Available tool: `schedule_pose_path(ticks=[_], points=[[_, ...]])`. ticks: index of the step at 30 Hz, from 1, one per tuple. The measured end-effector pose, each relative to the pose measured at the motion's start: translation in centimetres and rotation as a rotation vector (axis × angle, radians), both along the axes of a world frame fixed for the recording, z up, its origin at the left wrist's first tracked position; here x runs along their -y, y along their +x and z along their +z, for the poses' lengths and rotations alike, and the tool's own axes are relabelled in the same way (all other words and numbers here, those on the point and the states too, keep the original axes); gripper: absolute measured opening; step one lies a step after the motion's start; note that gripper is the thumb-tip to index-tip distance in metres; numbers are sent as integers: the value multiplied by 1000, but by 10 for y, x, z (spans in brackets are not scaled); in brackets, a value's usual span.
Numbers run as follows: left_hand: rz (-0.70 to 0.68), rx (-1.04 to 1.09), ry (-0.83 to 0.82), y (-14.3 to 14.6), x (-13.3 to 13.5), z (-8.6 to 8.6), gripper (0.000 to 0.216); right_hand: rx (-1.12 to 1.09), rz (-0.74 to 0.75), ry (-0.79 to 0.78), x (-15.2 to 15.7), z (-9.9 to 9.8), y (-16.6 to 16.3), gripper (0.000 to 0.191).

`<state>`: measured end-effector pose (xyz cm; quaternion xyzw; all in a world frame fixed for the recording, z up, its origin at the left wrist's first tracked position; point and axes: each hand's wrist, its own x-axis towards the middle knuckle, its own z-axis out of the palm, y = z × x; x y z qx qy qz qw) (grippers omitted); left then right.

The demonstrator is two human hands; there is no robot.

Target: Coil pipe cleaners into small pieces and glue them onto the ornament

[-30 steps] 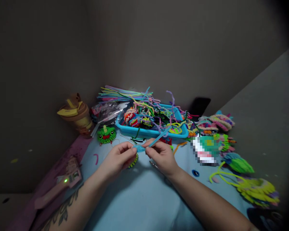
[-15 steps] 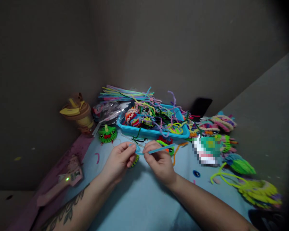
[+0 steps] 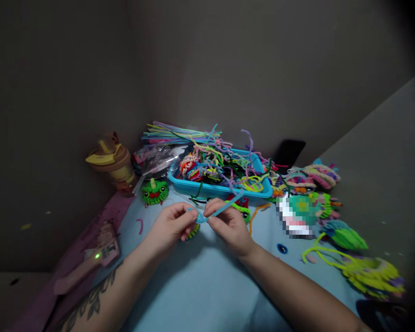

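Both of my hands meet over the light blue table cover (image 3: 200, 286). My left hand (image 3: 171, 226) pinches the coiled end of a blue pipe cleaner (image 3: 214, 211). My right hand (image 3: 228, 226) is closed on the same pipe cleaner, and its free end sticks up to the right toward the tray. A small green and yellow woven piece (image 3: 192, 232) lies partly hidden under my left fingers. A green and red piece (image 3: 241, 208) lies just beyond my right hand.
A blue tray (image 3: 214, 188) heaped with coloured pipe cleaners stands behind my hands. A green frog figure (image 3: 154, 191) and a yellow lidded cup (image 3: 112, 163) sit at the left. Finished woven pieces (image 3: 346, 237) lie at the right. A pink device with a green light (image 3: 97, 256) lies at the left edge.
My hands stayed together on the blue pipe cleaner. Its free end dropped flat half a second ago and now points up to the right again. The view shifted slightly.
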<state>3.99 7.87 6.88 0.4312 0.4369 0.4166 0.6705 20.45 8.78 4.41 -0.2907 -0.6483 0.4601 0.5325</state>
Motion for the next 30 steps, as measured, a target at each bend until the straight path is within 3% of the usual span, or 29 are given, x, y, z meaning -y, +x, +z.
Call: schedule_pose_path(ticks=[3,6,9,12,16,21,27,30], points=[[60,41,16,1,0,-3,34,60,-27,11,3,3,-2,8],[97,46,26,3,1,-7,34,79,-85,-81,6,3,-5,16],[97,34,39,5,3,-8,33,122,-139,-60,6,3,-6,10],[93,-33,66,6,5,-6,31,149,-169,-1,4,4,-4,11],[66,-146,156,4,5,-2,29,161,-159,-38,2,5,-2,11],[-23,-264,208,-2,3,-1,24,109,-31,-89,-1,4,0,11],[-101,-298,224,-6,4,2,19,-36,219,-374,-5,-3,2,24],[-108,-311,218,-5,4,4,18,-36,271,-414,-3,-2,3,27]])
